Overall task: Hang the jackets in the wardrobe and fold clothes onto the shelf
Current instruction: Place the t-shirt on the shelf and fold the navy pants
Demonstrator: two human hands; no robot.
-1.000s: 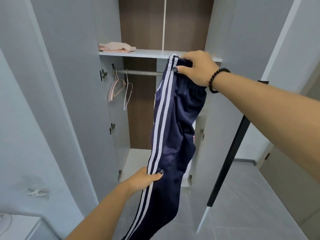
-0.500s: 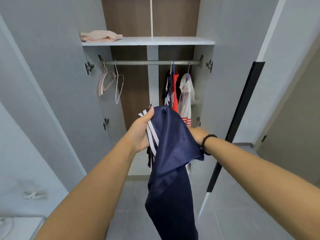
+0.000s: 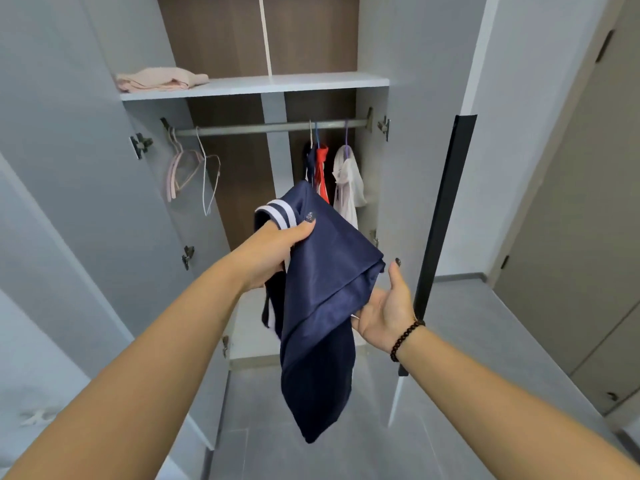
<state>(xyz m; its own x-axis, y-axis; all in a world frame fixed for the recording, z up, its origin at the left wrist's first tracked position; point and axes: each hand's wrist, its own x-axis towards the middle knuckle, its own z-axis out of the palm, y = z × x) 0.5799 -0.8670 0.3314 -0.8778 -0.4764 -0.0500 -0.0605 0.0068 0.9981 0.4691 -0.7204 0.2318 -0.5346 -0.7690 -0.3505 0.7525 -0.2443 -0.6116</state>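
My left hand pinches the navy trousers near their white-striped edge, thumb on top, fingers curled beneath the fabric. My right hand lies palm up with thumb raised, its fingers hidden beneath the fold, so I cannot tell whether they clasp it. The trousers hang doubled between both hands. Beyond them is the wardrobe rail with hung jackets; above, the shelf holds a folded pink garment.

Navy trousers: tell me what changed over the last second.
The trousers, held hanging full length, are now folded over. The left hand rose from low on the leg and grips the striped edge; the right hand dropped from the waistband and supports the fold, palm up. Pink garment unchanged on the shelf.
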